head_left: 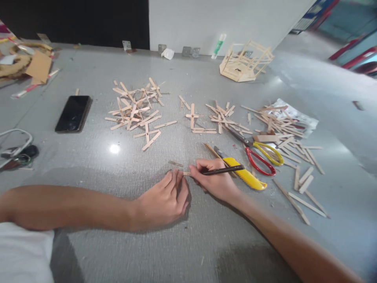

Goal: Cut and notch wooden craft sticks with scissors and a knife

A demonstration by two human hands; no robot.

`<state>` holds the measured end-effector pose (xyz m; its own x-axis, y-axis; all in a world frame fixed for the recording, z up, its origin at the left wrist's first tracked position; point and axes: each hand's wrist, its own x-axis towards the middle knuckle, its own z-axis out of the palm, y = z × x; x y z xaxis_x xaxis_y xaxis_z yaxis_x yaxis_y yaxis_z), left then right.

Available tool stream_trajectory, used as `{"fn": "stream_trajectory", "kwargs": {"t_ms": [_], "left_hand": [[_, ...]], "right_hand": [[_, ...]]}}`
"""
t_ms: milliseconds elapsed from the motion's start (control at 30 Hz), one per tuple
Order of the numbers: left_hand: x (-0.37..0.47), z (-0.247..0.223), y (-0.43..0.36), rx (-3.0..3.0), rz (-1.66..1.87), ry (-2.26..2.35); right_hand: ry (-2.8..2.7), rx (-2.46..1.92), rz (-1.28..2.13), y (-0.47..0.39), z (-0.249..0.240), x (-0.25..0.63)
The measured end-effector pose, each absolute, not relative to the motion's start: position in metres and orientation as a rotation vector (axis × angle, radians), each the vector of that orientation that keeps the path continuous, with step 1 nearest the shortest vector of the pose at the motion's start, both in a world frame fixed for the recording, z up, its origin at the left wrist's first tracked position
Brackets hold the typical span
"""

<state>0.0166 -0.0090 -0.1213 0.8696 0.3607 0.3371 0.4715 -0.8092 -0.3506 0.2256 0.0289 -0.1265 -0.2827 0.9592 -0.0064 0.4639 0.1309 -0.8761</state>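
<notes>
My left hand (161, 198) rests on the grey table with its fingers bent together, pinching a small wooden stick (186, 173) whose right end shows past the fingertips. Close on its right, my right hand (219, 182) grips a dark pen (225, 170) in a writing hold. The pen's tip is hidden behind the fingers near the stick. A thin sliver of wood (176, 163) lies just beyond the left fingertips. Beside the right hand are a yellow utility knife (247, 175) and a brown pencil-like stick (212, 150), partly hidden by the hand.
Scissors with red and yellow handles (260, 158) lie past the knife. Loose wooden sticks (132, 114) spread across the middle, with more sticks (282, 125) at right. A stick-built frame (243, 68) and a glue tube (218, 46) stand behind; a phone (73, 114) lies left.
</notes>
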Motion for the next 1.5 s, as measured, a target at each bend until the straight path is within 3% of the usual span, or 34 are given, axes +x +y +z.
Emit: {"fn": "stream_trajectory", "kwargs": {"t_ms": [167,733,1100,1300,1500], "left_hand": [[0.016,-0.122,-0.009,-2.618,-0.364,-0.62],[0.015,-0.12,-0.01,-2.569,-0.391,-0.611],[0.012,-0.13,-0.01,-2.452,-0.703,-0.51],[0.007,-0.114,0.008,-2.756,-0.23,-0.909],[0.007,-0.119,0.026,-2.816,-0.17,-0.964]], "right_hand": [[-1.612,-1.388,1.301,0.03,-0.124,0.226],[-1.339,-1.373,1.384,0.037,-0.114,0.228],[-1.208,-1.335,1.406,0.044,-0.124,0.23],[-1.218,-1.319,1.416,0.043,-0.125,0.231],[-1.243,-1.302,1.422,0.042,-0.123,0.231]]}}
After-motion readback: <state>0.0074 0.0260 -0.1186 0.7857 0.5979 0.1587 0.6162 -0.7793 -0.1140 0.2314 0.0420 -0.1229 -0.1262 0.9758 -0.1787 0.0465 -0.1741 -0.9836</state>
